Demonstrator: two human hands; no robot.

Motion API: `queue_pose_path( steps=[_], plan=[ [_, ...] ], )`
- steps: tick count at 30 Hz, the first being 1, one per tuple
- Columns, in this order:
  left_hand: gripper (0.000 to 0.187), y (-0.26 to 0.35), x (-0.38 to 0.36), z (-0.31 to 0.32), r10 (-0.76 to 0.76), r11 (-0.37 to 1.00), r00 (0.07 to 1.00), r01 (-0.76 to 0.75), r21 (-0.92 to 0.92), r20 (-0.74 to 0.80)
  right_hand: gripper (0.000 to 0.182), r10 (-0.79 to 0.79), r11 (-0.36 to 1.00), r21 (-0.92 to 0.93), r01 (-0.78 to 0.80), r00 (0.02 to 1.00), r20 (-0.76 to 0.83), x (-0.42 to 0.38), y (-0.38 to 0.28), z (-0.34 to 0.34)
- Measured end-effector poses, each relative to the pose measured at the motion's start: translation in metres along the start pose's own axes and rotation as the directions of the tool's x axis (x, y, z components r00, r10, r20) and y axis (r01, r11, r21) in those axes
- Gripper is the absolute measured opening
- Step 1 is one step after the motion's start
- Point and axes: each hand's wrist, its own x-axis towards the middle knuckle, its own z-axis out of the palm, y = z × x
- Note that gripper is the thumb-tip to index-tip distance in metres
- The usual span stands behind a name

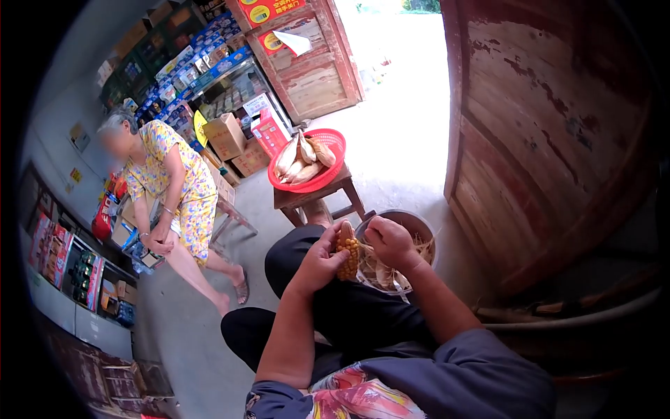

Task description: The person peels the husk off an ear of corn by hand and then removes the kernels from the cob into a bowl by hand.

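Observation:
My left hand (319,262) is wrapped round an ear of corn (348,260), held upright over my lap. Its yellow kernels show, with some patches along the cob bare. Close to its right side is my right hand (392,241), closed in a fist. A small dark end (369,215) sticks out by its fingers; I cannot make out what it is. Below the right hand stands a round bucket (428,234) with pale husks (380,274) in it, partly hidden by my hands and knee.
A red plastic basket (338,148) with several husk-covered ears of corn (306,159) rests on a wooden stool (289,199). At the left sits another person (167,167) in a yellow floral outfit. Wooden doors (537,153) flank the bright doorway; cardboard boxes (225,136) and stocked shelves stand behind.

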Motion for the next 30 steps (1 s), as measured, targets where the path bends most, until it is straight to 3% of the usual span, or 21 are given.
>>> queue_pose_path(
  steps=[6,8,9,10,12,13,16,19,22,24,25,26,27,30],
  plan=[
    [0.062,0.006,0.000,-0.003,0.002,0.988,1.000,-0.001,-0.154,0.005,0.016,0.059,0.986,-0.152,-0.063,0.998,-0.034,-0.001,0.022,-0.012],
    [0.062,0.007,0.000,-0.004,-0.008,0.985,1.000,0.010,-0.175,0.010,0.021,0.220,0.940,0.237,-0.246,0.967,0.128,0.004,0.015,-0.018],
    [0.063,0.007,0.000,-0.004,-0.012,0.980,1.000,0.014,-0.198,0.012,0.031,0.220,0.840,0.468,-0.274,0.961,0.167,0.005,0.010,-0.014],
    [0.063,0.007,0.001,-0.004,-0.016,0.980,1.000,0.019,-0.196,0.019,0.031,0.226,0.839,0.469,-0.276,0.961,0.161,0.005,0.004,-0.015],
    [0.063,0.009,0.001,-0.004,-0.040,0.975,0.999,0.046,-0.215,0.030,0.035,0.108,0.806,0.523,-0.276,0.938,0.328,0.006,-0.012,-0.024],
    [0.063,0.009,0.002,-0.004,-0.040,0.976,0.999,0.046,-0.213,0.034,0.039,0.065,0.857,0.457,-0.238,0.930,0.362,0.006,-0.018,-0.026],
    [0.064,0.008,0.000,-0.006,-0.023,0.975,0.998,0.037,-0.221,0.066,0.017,0.003,0.909,0.373,-0.188,0.895,0.445,0.005,-0.014,-0.022],
    [0.064,0.008,-0.003,-0.007,-0.052,0.964,0.997,0.065,-0.258,0.060,0.020,0.076,0.799,0.529,-0.285,0.921,0.381,0.002,-0.015,-0.014],
    [0.065,0.009,-0.004,-0.007,-0.075,0.945,0.993,0.100,-0.312,0.091,0.018,0.128,0.766,0.584,-0.268,0.954,0.270,0.003,-0.014,-0.013],
    [0.065,0.007,-0.004,-0.009,-0.069,0.933,0.992,0.101,-0.346,0.103,0.017,0.149,0.806,0.520,-0.282,0.947,0.283,0.003,0.003,-0.014],
    [0.065,0.005,-0.003,-0.010,-0.067,0.933,0.993,0.098,-0.346,0.102,0.016,0.142,0.940,0.272,-0.207,0.960,0.240,0.002,0.009,-0.016],
    [0.064,0.003,-0.003,-0.011,-0.048,0.920,0.994,0.082,-0.383,0.099,0.015,0.123,0.992,-0.003,-0.125,0.972,0.200,0.001,0.014,-0.018],
    [0.064,0.002,-0.003,-0.011,-0.030,0.905,0.995,0.068,-0.419,0.096,0.012,0.182,0.972,-0.193,-0.133,0.948,0.261,-0.001,0.014,-0.022],
    [0.064,0.005,-0.003,-0.012,-0.027,0.882,0.993,0.077,-0.464,0.113,0.021,0.118,0.988,-0.123,-0.097,0.978,0.175,-0.006,0.018,-0.019]
  ],
)
